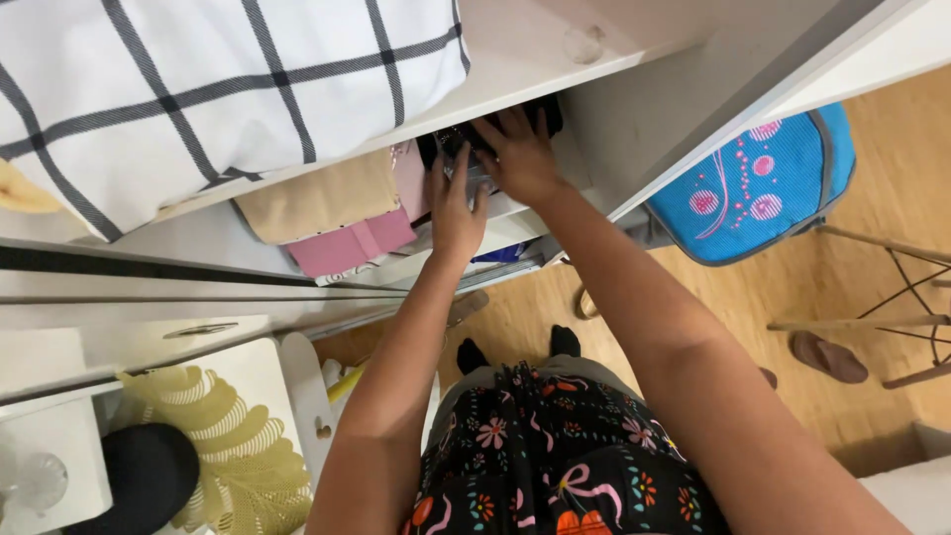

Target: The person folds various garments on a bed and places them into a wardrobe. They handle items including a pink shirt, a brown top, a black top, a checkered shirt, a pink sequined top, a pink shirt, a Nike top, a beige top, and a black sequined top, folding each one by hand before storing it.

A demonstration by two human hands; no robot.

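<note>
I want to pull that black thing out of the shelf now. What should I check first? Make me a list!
1. Both hands on it: left hand and right hand both touch the black thing. Ok.
2. Firm grip: fingers lie over it, but the hold underneath is hidden. Cannot tell.
3. Neighbouring stack: the folded pink and beige clothes sit right beside your left hand and may get dragged. Not ok.
4. Shelf above: the checked white bedding overhangs its edge a little. Cannot tell if it is steady.
5. Floor at your feet: bare wood around your black socks, blue cushioned chair off to the side. Ok.
</note>
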